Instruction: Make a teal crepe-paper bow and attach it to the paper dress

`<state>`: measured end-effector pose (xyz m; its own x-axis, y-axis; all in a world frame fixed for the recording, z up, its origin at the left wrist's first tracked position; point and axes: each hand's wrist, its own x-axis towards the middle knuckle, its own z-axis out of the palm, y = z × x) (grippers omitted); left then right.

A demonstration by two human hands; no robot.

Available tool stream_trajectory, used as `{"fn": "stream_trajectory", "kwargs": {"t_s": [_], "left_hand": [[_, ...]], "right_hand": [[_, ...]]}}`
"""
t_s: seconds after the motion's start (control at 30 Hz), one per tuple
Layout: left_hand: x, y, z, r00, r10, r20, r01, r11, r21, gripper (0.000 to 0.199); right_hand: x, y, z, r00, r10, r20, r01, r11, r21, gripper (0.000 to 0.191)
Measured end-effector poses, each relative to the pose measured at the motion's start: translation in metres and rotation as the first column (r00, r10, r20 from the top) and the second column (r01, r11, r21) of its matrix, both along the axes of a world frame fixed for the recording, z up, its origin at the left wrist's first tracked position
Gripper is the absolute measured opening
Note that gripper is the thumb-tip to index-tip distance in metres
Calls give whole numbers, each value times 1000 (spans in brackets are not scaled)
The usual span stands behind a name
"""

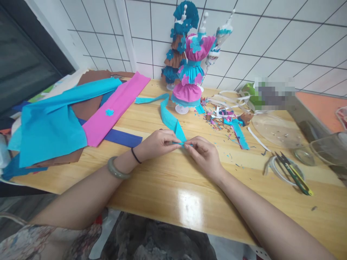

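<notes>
A long turquoise crepe paper strip runs from near the miniature dress forms toward me, and its near end is pinched in both hands. My left hand is closed on it, thumb against fingers, with a bangle and a dark band on that wrist. Close beside it, my right hand grips the same end between thumb and fingertips. The bit between the fingertips looks narrow and folded; its exact shape is partly hidden. Just behind stands a small dress form in pink and turquoise paper with flower cut-outs.
Crepe paper sheets are piled at left, beside a folded pink sheet. A teal and brown paper dress stands behind. Paper scraps lie right of centre. Thread snips and a glass jar are at far right.
</notes>
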<state>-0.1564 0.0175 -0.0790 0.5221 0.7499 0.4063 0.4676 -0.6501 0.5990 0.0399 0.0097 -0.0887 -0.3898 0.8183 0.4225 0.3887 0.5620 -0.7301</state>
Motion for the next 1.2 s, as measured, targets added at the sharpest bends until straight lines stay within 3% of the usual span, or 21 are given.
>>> {"fn": "stream_trajectory", "kwargs": {"t_s": [0.3,0.53,0.8,1.03,1.2], "left_hand": [[-1,1,-3,999,19,50,-18,1000,-9,16],[-1,2,-5,990,103,97,-91,988,-126,17],[-1,2,-4,984,95,148,-69,983,-169,16],[-1,2,-2,984,78,160,-49,983,-179,15],[-1,1,0,964,169,204,-91,936,-341,18]], "right_hand": [[2,1,0,1000,-26,-15,25,999,-24,11],[3,3,0,997,-63,-52,59,995,-82,11],[2,2,-4,994,-57,-92,43,989,-144,21],[3,2,-1,997,-44,-64,37,994,-99,12],[4,2,-3,992,-45,-121,32,993,-110,9]]}}
